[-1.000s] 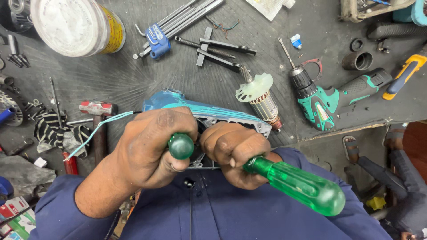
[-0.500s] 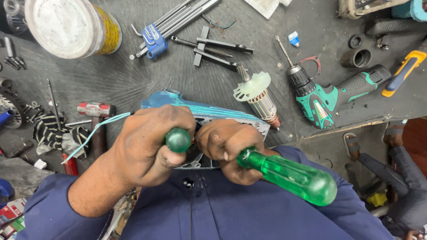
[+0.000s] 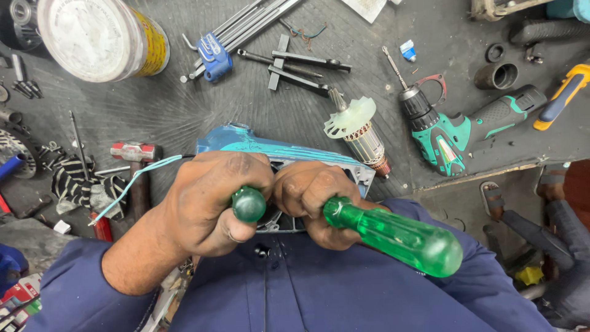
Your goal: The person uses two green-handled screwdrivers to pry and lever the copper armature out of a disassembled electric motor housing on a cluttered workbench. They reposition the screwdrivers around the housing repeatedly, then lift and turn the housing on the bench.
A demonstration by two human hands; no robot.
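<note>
Both hands are clamped on green-handled screwdrivers: left hand (image 3: 212, 206) and right hand (image 3: 313, 197) pry into the blue tool housing (image 3: 276, 150), held against the body. A slip could stab a palm or nick the blue wire (image 3: 132, 181) left of the housing.

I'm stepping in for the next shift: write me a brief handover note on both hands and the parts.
Left hand: closed on a green screwdriver handle.
Right hand: closed on a second, larger green screwdriver.
Both press into the blue tool housing at the bench edge.
Done: armature lies out on the mat, beside the cordless drill.
Left: housing stays open; tips hidden.
</note>
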